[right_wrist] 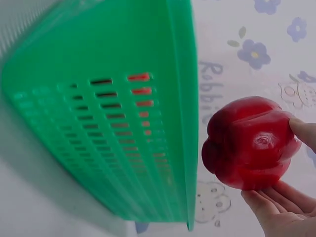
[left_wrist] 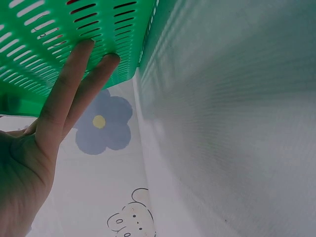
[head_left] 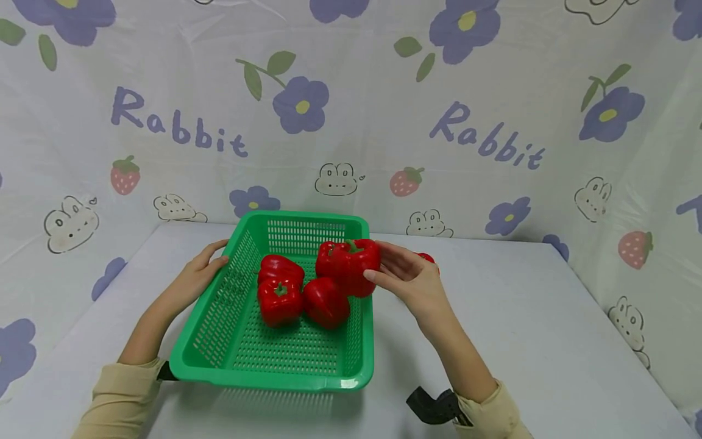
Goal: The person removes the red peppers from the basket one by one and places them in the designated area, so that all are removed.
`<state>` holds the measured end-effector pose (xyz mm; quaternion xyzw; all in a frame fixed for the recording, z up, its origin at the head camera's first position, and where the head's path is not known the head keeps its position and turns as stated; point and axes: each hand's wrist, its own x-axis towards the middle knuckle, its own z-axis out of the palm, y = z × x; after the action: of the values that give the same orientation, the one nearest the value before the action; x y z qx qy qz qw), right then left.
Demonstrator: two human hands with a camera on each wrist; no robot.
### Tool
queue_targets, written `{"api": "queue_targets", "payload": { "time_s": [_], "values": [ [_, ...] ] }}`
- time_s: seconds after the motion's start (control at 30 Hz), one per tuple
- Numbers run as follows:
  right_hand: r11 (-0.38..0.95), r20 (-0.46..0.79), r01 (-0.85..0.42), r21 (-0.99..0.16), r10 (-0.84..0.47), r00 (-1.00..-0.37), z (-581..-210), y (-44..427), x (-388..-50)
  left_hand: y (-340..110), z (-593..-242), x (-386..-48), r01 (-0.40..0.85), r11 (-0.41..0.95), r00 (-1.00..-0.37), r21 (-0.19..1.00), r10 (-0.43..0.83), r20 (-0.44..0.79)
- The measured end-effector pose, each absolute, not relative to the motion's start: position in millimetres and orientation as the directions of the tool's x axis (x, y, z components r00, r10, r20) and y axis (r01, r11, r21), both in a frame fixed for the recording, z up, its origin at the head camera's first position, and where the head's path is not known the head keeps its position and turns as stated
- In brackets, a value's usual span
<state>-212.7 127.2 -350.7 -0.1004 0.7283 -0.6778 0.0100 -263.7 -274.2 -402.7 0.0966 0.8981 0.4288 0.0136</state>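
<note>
A red bell pepper (head_left: 359, 268) is held in my right hand (head_left: 419, 283), thumb on one side and fingers on the other, above the right rim of a green plastic basket (head_left: 274, 382). In the right wrist view the same pepper (right_wrist: 252, 143) hangs beside the basket's rim, bottom end showing. Inside the basket lie several red bell peppers, among them a front one (head_left: 280, 303) and a right one (head_left: 327, 303); part of the group is hidden behind the held pepper. My left hand (head_left: 192, 277) grips the basket's left rim, two fingers (left_wrist: 66, 94) against its slotted outer wall.
Behind my right hand a red object (head_left: 426, 258) shows on the white table (head_left: 521, 317), mostly hidden. A white cloth (head_left: 351, 110) printed with flowers and rabbits hangs at the back and sides. Dark straps (head_left: 433, 407) sit at my wrists.
</note>
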Motion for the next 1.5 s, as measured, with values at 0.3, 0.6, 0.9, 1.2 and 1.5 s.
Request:
{"api": "queue_targets", "payload": {
  "time_s": [0.3, 0.6, 0.9, 1.2, 1.5],
  "values": [
    [0.083, 0.101, -0.104, -0.991, -0.043, -0.994, -349, 153, -220, -274, -400, -261, 0.155, 0.613, -0.981, 0.775, 0.19, 0.046],
    [0.082, 0.103, -0.098, -0.992, 0.059, -0.993, -347, 177, -224, -273, -400, -261, 0.151, 0.613, -0.981, 0.776, 0.19, 0.041],
    [0.079, 0.12, -0.108, -0.991, 0.175, -0.977, -349, 200, -230, -272, -399, -260, 0.161, 0.607, -0.98, 0.779, 0.195, 0.05],
    [0.019, 0.098, -0.096, -0.995, 0.273, -0.957, -354, 222, -236, -273, -399, -260, 0.165, 0.606, -0.979, 0.778, 0.197, 0.054],
    [-0.031, 0.081, -0.099, -0.995, 0.367, -0.927, -361, 237, -242, -273, -400, -261, 0.17, 0.605, -0.978, 0.778, 0.199, 0.06]
  ]
}}
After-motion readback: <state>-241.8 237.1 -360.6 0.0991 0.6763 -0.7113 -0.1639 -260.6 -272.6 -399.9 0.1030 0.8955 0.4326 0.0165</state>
